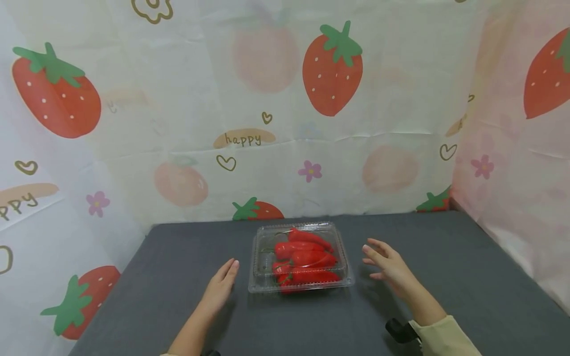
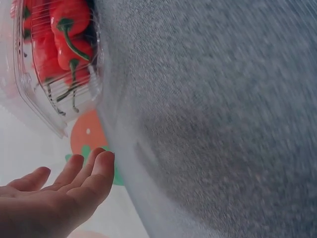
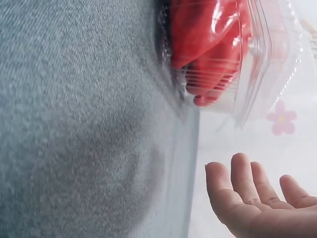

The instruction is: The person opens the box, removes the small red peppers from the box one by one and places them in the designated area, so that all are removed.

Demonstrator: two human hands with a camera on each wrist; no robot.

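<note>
A clear plastic clamshell box lies on the dark grey table, its lid down over several red peppers with green stems. To the left of the box, my left hand hovers with its fingers stretched forward, holding nothing. My right hand is off the box's right side, fingers spread and loosely bent, also without anything in it. Both wrist views show a gap between the fingertips and the box wall. In the left wrist view green stems press toward the box's near side; the right wrist view shows the pepper tips.
The grey cloth-covered table extends around the box. Behind it hangs a pale curtain printed with strawberries and hearts, and further curtain panels close off the left and right sides. A black wrist strap sits at my right sleeve.
</note>
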